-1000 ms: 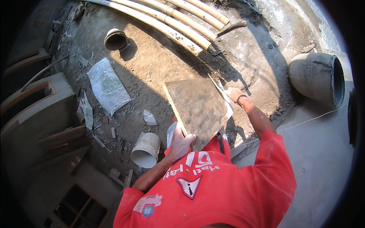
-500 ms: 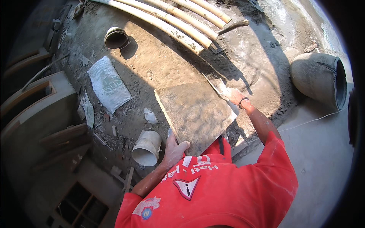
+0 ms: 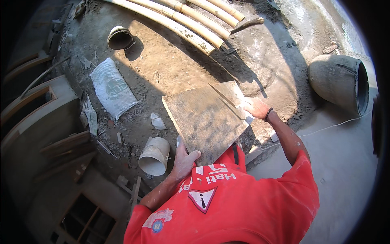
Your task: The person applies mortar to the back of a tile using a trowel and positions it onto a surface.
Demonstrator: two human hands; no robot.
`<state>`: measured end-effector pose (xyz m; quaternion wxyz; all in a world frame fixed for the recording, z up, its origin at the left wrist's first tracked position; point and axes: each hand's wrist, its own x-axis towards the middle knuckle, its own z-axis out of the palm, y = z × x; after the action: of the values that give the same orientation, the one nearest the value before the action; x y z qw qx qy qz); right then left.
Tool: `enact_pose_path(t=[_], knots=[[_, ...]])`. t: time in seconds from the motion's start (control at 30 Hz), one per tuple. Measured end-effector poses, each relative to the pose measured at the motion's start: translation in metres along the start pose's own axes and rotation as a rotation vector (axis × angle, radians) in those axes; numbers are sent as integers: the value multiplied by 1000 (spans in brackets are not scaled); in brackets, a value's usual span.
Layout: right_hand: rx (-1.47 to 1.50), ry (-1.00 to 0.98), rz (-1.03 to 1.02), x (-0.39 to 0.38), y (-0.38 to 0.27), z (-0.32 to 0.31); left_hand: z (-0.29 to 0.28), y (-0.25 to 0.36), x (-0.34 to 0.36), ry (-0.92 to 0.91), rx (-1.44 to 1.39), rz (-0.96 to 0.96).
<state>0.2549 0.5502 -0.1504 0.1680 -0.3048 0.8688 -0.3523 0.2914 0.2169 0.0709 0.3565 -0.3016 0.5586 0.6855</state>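
Note:
A flat square board (image 3: 203, 122), grey-brown and smeared with dusty residue, is held out in front of my body, tilted. My left hand (image 3: 185, 160) grips its near left corner, thumb on top and fingers underneath. At the far right edge, my right hand (image 3: 256, 107), with a dark beaded bracelet at the wrist, is closed on a flat-bladed plastering trowel (image 3: 231, 92). Its blade stands at an angle against the board's far right edge. My palm hides the trowel's handle.
Bamboo poles (image 3: 178, 27) lie beyond the board. A bucket (image 3: 120, 38), a white sack (image 3: 113, 87) and a white pail (image 3: 154, 156) are on the dirt to the left. A big grey drum (image 3: 337, 83) lies at the right, near a thin cord (image 3: 325, 130).
The trowel has turned so more of its blade face shows past the board's far edge. My right hand has shifted slightly right; the left keeps its grip.

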Motion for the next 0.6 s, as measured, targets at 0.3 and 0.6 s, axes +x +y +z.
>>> enact_pose_path(t=[0.3, 0.6], knots=[[22, -244, 975, -7, 97, 41, -6, 17, 1, 12, 24, 78], [-22, -74, 127, 47, -32, -11, -14, 4, 4, -9, 138, 180]])
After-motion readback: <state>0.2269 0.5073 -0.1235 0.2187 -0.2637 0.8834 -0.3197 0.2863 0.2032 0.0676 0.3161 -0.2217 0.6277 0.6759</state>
